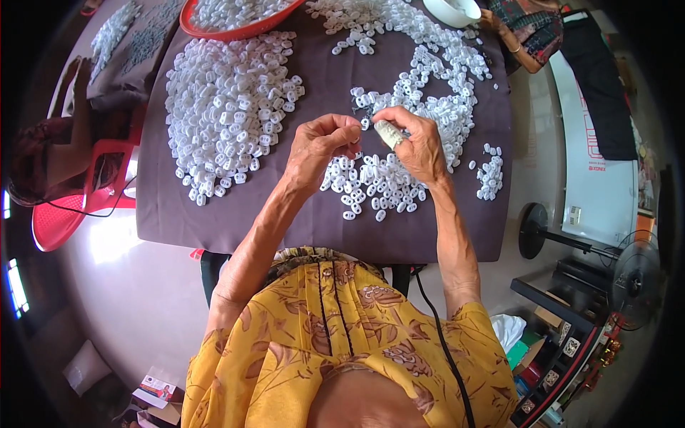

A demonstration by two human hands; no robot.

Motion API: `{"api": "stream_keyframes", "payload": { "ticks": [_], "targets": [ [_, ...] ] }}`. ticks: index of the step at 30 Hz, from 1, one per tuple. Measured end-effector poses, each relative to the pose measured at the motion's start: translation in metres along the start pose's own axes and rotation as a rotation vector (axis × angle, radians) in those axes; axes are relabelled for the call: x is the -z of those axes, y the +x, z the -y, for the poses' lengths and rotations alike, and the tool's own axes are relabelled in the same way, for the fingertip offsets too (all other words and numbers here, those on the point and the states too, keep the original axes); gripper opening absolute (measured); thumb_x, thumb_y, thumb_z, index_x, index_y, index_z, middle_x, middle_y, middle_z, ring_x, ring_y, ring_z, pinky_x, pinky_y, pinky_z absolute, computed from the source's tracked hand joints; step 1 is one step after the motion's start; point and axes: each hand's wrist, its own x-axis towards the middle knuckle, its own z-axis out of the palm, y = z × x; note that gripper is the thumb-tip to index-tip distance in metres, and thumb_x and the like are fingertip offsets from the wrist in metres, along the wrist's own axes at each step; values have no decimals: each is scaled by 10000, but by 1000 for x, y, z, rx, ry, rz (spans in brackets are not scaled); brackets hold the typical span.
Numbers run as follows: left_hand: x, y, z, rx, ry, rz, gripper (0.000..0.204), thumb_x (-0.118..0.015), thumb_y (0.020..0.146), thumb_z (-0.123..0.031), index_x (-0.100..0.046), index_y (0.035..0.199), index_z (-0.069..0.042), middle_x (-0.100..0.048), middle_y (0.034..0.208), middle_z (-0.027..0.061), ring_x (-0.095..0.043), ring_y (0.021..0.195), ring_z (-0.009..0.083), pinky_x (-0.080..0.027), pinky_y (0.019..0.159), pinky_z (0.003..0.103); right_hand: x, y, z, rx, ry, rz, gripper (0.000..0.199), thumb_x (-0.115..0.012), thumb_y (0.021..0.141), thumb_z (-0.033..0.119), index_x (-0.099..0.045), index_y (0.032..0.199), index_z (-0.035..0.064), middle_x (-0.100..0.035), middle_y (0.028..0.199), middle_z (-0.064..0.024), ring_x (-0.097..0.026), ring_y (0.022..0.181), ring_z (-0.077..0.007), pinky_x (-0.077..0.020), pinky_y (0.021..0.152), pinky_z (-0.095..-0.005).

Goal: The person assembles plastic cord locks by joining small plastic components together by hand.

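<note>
My left hand [322, 148] is above the table with thumb and fingertips pinched together. Whatever it may grip is too small to make out. Close beside it, my right hand [417, 145] is curled, with a pale wrapping [389, 134] around one digit. Its fingers come together too, and I cannot tell what is between them. A small white oval plastic piece [365, 123] shows in the gap between the hands; whether it is held or lies on the cloth is unclear. Loose white two-holed pieces [378, 178] are scattered under and around both hands.
A large heap of white pieces [228, 107] covers the table's left side, below a red basin [242, 30] full of them. Another person's arm [515, 44] reaches toward a white bowl [453, 13] at far right. A small pile [489, 175] sits near the right edge.
</note>
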Motion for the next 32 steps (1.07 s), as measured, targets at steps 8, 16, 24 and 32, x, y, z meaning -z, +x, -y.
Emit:
{"api": "stream_keyframes", "payload": {
  "ticks": [8,16,24,32],
  "targets": [
    [-7,0,-1,-59,77,2,125,-594,809,-103,-588,851,15,-589,753,54,-559,662,114,-461,628,249,-12,-1,7,-35,93,-75,105,-573,770,51,-588,872,31,-622,727,-45,-593,670,-101,-444,585,-233],
    [-13,-5,-13,-57,-127,-11,172,-572,824,-70,-569,957,38,-615,838,115,-600,700,154,-509,653,286,-4,0,15,-64,321,-55,104,-493,791,0,-546,881,9,-596,793,-35,-598,730,-110,-462,680,-222],
    [-13,-7,-21,-154,-29,-83,180,-576,811,-40,-566,970,44,-619,859,128,-627,745,186,-533,689,294,-5,2,23,92,174,-130,234,-415,689,-71,-551,866,-2,-594,854,-74,-581,814,-139,-452,758,-248],
    [-14,-9,-24,-191,42,-97,230,-608,785,-30,-570,1003,32,-627,871,122,-626,743,185,-532,694,295,-6,5,27,305,48,-168,255,-496,622,-25,-567,865,9,-609,860,-97,-590,851,-219,-452,796,-300]
  ]
}}
